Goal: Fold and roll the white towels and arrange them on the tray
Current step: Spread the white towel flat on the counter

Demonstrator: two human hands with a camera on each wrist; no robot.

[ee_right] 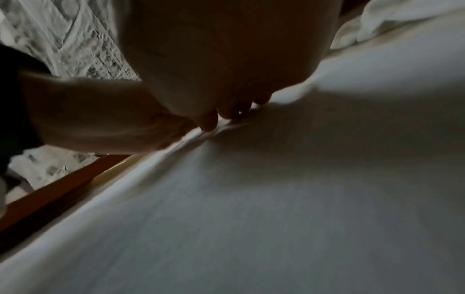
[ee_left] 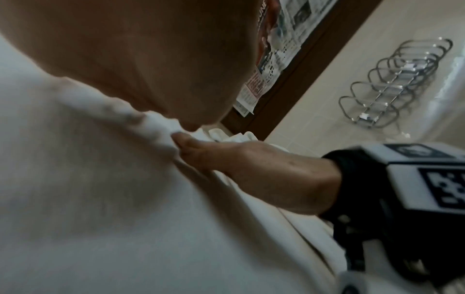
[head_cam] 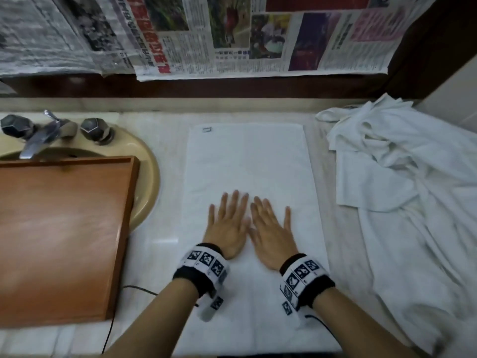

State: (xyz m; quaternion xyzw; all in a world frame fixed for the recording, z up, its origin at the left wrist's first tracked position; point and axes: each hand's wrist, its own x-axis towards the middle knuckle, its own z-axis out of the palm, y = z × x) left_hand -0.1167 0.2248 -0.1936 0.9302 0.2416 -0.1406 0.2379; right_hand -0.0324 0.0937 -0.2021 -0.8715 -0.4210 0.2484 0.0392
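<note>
A white towel [head_cam: 247, 161] lies flat and lengthwise on the marble counter, a small label at its far left corner. My left hand [head_cam: 228, 223] and right hand [head_cam: 271, 228] lie side by side on its middle, palms down, fingers straight and spread, thumbs nearly touching. In the left wrist view the towel [ee_left: 100, 199] fills the frame and the right hand [ee_left: 251, 169] lies flat on it. The right wrist view is dark; the towel [ee_right: 276, 199] bunches slightly under the fingers [ee_right: 208, 121]. A wooden tray [head_cam: 62, 228] with nothing on it sits to the left, over the sink.
A heap of crumpled white towels [head_cam: 402, 189] covers the counter's right side. The beige sink [head_cam: 147, 182] and its tap [head_cam: 38, 138] are at the left. Newspaper [head_cam: 232, 34] hangs on the wall behind. A chrome rack [ee_left: 392, 83] is on the tiled wall. A black cable [head_cam: 111, 329] trails near the front edge.
</note>
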